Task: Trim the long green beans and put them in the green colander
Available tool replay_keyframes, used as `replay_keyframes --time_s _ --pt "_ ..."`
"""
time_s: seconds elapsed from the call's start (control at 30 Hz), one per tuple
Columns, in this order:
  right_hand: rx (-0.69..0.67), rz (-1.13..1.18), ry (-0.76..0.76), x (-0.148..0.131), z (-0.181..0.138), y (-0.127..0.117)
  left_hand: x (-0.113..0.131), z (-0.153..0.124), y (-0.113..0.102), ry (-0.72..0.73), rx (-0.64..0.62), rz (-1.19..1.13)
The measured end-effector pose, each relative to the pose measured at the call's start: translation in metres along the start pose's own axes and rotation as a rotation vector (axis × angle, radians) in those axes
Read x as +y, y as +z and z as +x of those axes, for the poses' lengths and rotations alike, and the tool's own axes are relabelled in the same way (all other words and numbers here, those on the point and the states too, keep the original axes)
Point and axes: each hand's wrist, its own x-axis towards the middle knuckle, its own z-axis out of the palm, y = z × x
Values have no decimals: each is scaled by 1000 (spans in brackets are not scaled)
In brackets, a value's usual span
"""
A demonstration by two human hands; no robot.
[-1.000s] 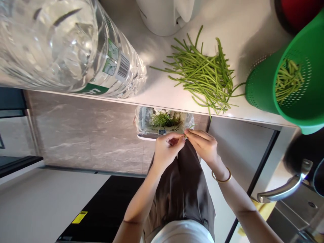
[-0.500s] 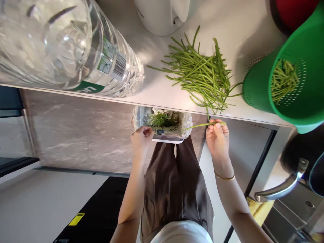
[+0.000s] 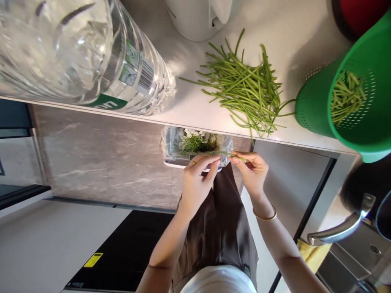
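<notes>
Two hands meet at one green stem (image 3: 224,154). The left hand (image 3: 197,179) has its grip nearly closed, thumb and forefinger pinching the stem's left part, with a ring on one finger. The right hand (image 3: 252,173), at its 3 o'clock and just beside it, has an equally narrow grip, fingertips pinched on the stem's right end. A single gold bangle (image 3: 265,215) circles that wrist. The stem lies almost level between the two grips, below the tabletop (image 3: 195,110) edge and right over one bin lined with a clear bag (image 3: 174,142), which holds green trimmings.

At 12 o'clock from the hands, one loose pile of long green stems (image 3: 244,89), too many to count, lies on the tabletop. At 2 o'clock from the hands stands one green colander (image 3: 314,110), tilted in this view, holding shorter cut stem pieces (image 3: 346,95). At 10 o'clock stands one large clear water bottle (image 3: 76,53), and past the pile one white kettle (image 3: 195,18). One metal tap handle (image 3: 339,230) shows at 4 o'clock.
</notes>
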Motion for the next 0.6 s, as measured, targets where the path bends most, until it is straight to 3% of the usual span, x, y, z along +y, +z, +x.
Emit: replay_keyframes --time_s 0.2,0.43,0.6 --pt "30 160 73 0 6 -5 -7 0 -4 5 59 78" --pt "131 138 70 -2 17 -8 -17 -2 -12 95 -123 29" --pt "3 64 127 -5 21 -6 -14 0 -9 235 -208 39"
